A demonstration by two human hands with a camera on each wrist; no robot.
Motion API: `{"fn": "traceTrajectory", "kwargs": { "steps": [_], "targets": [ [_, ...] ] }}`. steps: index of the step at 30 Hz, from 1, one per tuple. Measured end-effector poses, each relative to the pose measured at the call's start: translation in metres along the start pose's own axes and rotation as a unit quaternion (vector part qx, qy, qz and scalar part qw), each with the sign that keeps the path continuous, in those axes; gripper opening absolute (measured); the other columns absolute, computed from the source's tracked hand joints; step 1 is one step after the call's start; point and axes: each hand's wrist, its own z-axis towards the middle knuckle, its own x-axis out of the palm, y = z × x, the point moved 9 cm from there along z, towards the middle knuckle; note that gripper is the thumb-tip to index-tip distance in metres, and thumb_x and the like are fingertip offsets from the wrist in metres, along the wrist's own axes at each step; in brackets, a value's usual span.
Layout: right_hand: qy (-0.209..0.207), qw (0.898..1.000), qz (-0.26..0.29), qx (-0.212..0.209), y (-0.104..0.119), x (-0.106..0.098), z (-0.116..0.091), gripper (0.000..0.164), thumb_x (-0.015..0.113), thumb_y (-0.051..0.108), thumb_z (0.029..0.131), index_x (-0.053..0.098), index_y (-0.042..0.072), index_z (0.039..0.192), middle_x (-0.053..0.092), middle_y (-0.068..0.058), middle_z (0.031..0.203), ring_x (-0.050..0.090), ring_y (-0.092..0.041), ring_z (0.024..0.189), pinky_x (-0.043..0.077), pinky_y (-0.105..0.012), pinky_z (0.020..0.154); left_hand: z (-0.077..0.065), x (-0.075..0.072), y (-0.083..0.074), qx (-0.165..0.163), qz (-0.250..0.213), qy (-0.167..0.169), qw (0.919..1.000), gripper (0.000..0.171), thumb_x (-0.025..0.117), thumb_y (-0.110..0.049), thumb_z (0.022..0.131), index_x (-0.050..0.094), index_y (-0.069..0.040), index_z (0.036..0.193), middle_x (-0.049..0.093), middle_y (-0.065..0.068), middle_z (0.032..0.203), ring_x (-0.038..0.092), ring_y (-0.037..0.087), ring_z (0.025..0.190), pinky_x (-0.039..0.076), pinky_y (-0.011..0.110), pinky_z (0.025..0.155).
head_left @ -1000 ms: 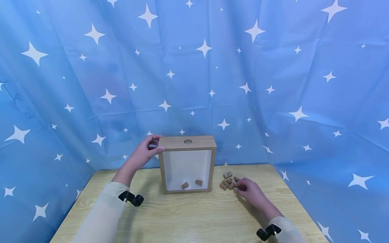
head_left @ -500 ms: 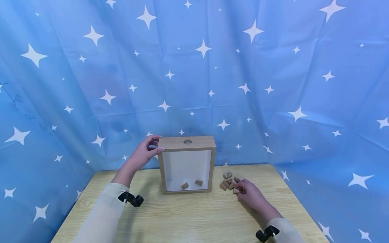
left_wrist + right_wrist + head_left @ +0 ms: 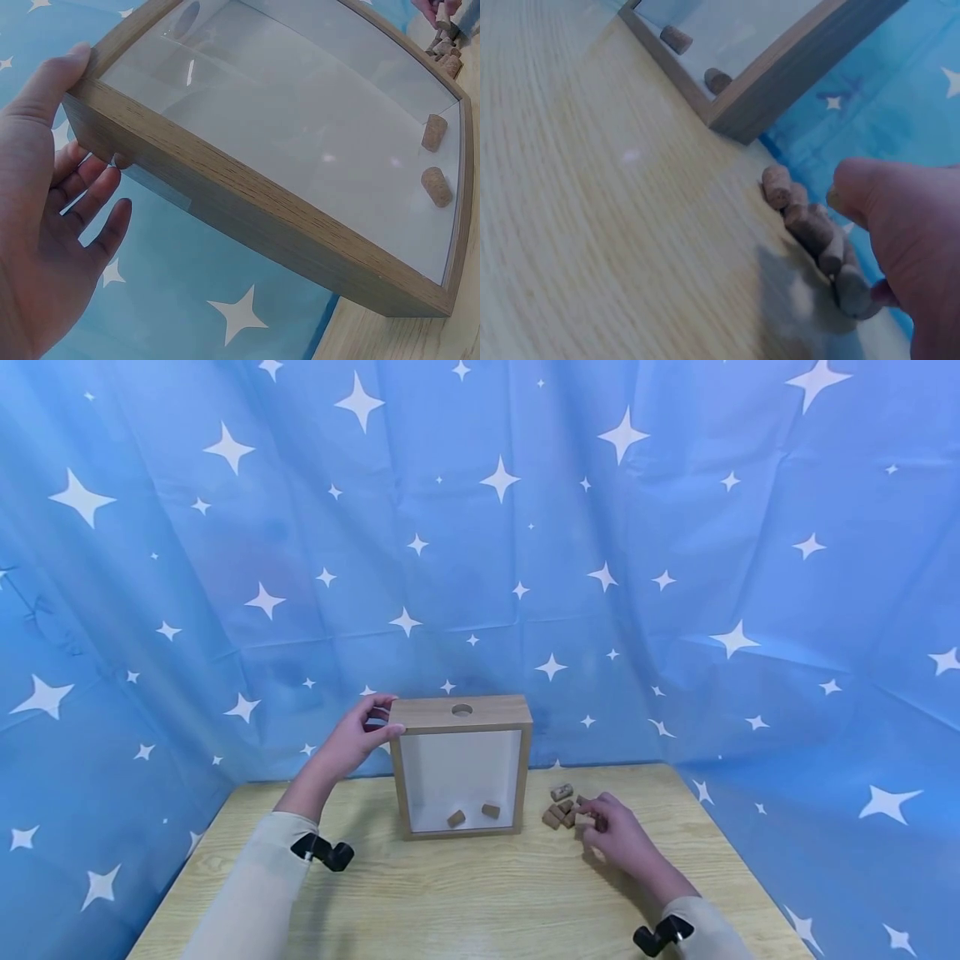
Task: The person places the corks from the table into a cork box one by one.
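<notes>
Corks (image 3: 557,814) lie heaped right of the box (image 3: 497,713), two more inside it. The left hand (image 3: 356,732) grips its upper-left corner; whether the right hand (image 3: 619,835) pinches a cork is unclear. Nudging could scatter the heap.

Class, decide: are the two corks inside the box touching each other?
Apart. The head view shows a clear white gap between the left cork and the right cork.

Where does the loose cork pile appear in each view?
Head: cork pile right of centre, in the lower half.
Left wrist: cork pile at the upper right corner.
Right wrist: cork pile right of centre, slightly low.
Shared landmark: the wooden box with two corks inside.
</notes>
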Motion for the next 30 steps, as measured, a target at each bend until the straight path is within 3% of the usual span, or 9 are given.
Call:
{"fn": "traceTrajectory", "kwargs": {
  "steps": [5,15,25,30],
  "targets": [
    [-0.004,1.000,0.011,-0.003,0.009,-0.005,0.001,0.040,0.072,-0.007,0.090,0.077,0.000,0.129,0.057,-0.004,0.100,0.051,-0.015,0.079,0.047,-0.029,0.067,0.000,0.000,0.001,-0.001,-0.001,0.001,1.0000,0.072,0.079,-0.044,0.104,0.048,-0.013,0.162,0.053,0.020,0.148,0.054,0.044,0.136,0.051,0.057,0.110],
    [-0.044,0.997,-0.008,-0.062,0.044,-0.025,0.009,0.036,0.075,-0.006,0.090,0.078,0.003,0.125,0.058,0.000,0.096,0.048,-0.010,0.070,0.046,-0.028,0.062,0.001,-0.001,0.004,-0.005,-0.002,0.002,1.0000,0.073,0.079,-0.047,0.104,0.048,-0.014,0.162,0.053,0.020,0.147,0.055,0.041,0.134,0.051,0.056,0.110],
    [-0.071,0.994,-0.024,-0.083,0.082,-0.041,0.019,0.029,0.077,0.000,0.099,0.078,0.007,0.128,0.058,0.000,0.099,0.043,-0.012,0.066,0.041,-0.029,0.058,0.000,-0.001,0.003,-0.007,-0.002,0.002,1.0000,0.074,0.079,-0.046,0.104,0.047,-0.015,0.164,0.053,0.019,0.147,0.054,0.042,0.135,0.051,0.056,0.110],
    [-0.084,0.990,-0.012,-0.111,0.105,-0.050,0.024,0.026,0.078,0.004,0.101,0.079,0.010,0.126,0.055,-0.001,0.090,0.040,-0.013,0.063,0.039,-0.030,0.056,0.000,-0.001,0.003,-0.007,0.000,0.002,1.0000,0.074,0.079,-0.047,0.104,0.048,-0.015,0.163,0.053,0.019,0.147,0.054,0.042,0.136,0.050,0.056,0.110]
  ]
}}
